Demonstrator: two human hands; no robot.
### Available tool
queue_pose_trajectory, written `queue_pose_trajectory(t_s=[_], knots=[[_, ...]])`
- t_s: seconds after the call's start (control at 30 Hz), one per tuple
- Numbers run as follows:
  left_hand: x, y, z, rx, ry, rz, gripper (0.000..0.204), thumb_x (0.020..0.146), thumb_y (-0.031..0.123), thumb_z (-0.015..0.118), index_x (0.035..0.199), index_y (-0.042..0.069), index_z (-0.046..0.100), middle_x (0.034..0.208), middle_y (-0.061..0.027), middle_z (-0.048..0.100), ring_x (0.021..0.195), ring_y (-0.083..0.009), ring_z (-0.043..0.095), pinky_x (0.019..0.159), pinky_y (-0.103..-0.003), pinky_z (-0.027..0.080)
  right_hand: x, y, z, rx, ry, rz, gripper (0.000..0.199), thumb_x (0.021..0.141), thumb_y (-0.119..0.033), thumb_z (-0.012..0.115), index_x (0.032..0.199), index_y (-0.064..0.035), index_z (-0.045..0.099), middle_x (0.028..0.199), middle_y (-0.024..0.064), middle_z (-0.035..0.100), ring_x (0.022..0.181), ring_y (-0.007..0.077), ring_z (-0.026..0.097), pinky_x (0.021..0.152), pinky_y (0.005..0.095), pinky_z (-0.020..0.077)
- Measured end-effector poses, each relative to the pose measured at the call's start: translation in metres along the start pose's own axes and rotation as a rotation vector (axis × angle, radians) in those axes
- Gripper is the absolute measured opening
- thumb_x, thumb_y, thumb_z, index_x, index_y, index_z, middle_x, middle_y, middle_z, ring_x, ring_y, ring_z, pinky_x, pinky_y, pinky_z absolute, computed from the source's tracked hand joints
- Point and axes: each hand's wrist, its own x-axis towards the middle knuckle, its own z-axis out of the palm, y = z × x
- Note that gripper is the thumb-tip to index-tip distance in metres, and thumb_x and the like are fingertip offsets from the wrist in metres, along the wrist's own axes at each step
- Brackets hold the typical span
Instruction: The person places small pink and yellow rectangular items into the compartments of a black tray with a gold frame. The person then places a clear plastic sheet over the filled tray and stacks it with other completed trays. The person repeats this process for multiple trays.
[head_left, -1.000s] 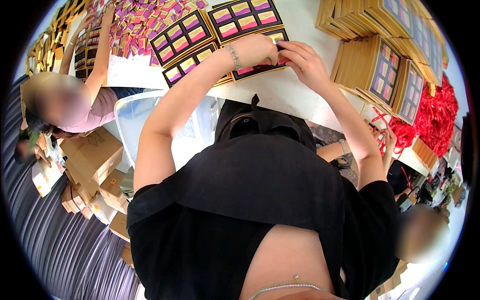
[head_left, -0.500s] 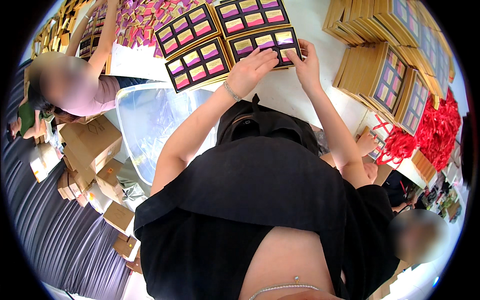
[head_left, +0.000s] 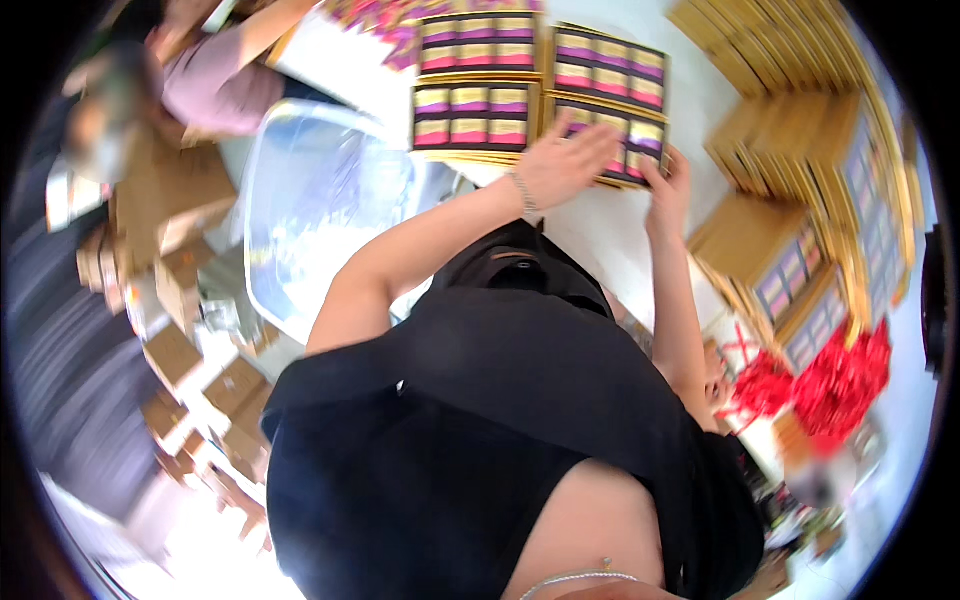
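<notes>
Several stacks of shallow gold-edged boxes lie together on the white table, each top box showing rows of small gold, purple and pink wrapped pieces in a black insert. My left hand point(head_left: 568, 172) lies flat over the left part of the near right box point(head_left: 613, 180), fingers stretched out and covering some of its pieces. At that box's right edge is my right hand point(head_left: 668, 190), its thumb over a corner piece and its fingers along the outer side. The near left box point(head_left: 470, 118) and the far boxes are untouched.
Upright rows of gold boxes point(head_left: 775, 145) crowd the table's right side, with red shredded filler point(head_left: 845, 385) nearer. A translucent plastic bin point(head_left: 335, 215) stands at left, beside cardboard cartons point(head_left: 165, 200). A co-worker in a pink top point(head_left: 220, 85) reaches over loose wrapped pieces.
The whole view has turned and shifted, so the boxes appear further right and lower. My left hand still lies over the near right box, and my right hand stays at its edge.
</notes>
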Motion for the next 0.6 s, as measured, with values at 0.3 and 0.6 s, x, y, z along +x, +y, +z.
queue_pose_trajectory(t_s=[0.3,0.6], knots=[[-0.118,-0.029,-0.061,-0.287,0.219,-0.8,0.065,0.085,0.032,0.066,0.142,0.015,0.04,0.15,-0.0087,0.039,0.138,-0.0269,0.036,0.111,-0.057,0.027,-0.033,-0.044,-0.001,-0.666,0.148,-0.379,0.037,0.097,-0.013,0.058,0.127,0.0049,0.047,0.115,0.012,0.051,0.102,0.0191,0.052,0.087,0.0305,0.0458],[-0.433,-0.151,0.114,-0.364,-0.333,-1.522,0.111,0.069,0.047,0.08,0.148,-0.001,0.021,0.152,-0.0244,0.028,0.143,-0.034,0.026,0.114,-0.05,0.027,-0.113,-0.042,0.175,-0.703,-0.508,-0.535,0.036,0.093,-0.003,0.055,0.127,0.0023,0.045,0.126,0.0159,0.046,0.108,0.0235,0.051,0.085,0.0342,0.0487]])
